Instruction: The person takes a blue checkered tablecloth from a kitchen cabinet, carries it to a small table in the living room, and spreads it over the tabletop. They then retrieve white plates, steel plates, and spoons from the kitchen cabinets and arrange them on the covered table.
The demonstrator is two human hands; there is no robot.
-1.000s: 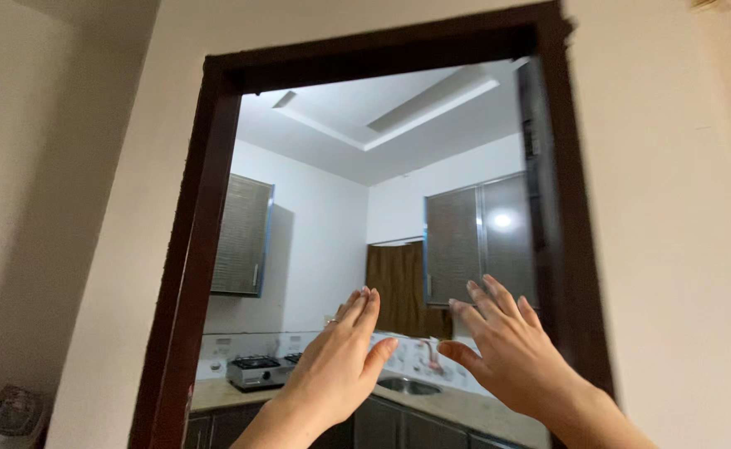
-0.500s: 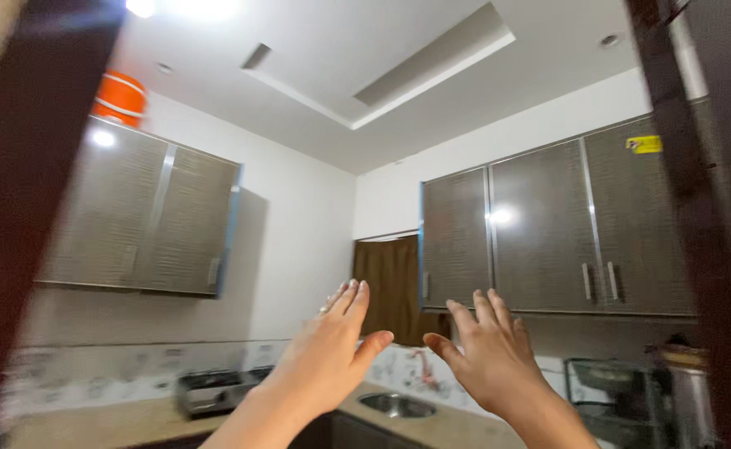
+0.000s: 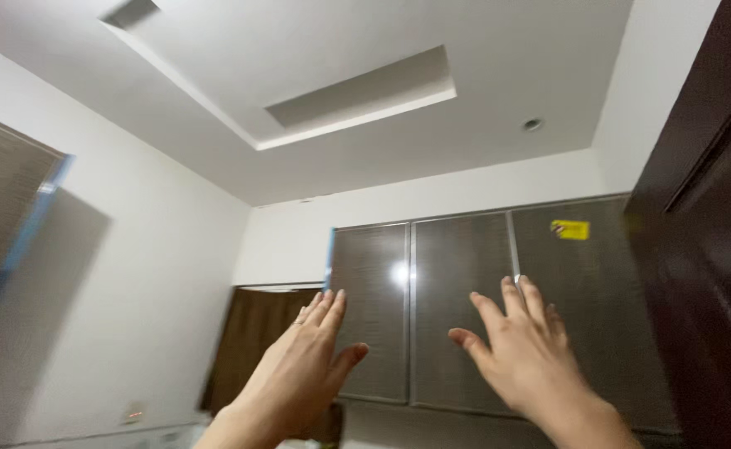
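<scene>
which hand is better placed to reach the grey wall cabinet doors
Right, probably. The right hand is raised open in front of the grey metal-framed wall cabinet doors; the left hand overlaps only their left edge, nearer the brown curtain.

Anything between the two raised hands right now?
Nothing held there: in the head view, only the grey wall cabinet doors show behind the gap between left hand and right hand.

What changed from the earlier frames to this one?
The view passed through the dark door frame into the kitchen and tilted up: the counter and sink are out of sight, and the wall cabinets and ceiling now fill the frame. The left hand and right hand stay raised, open and empty.
</scene>
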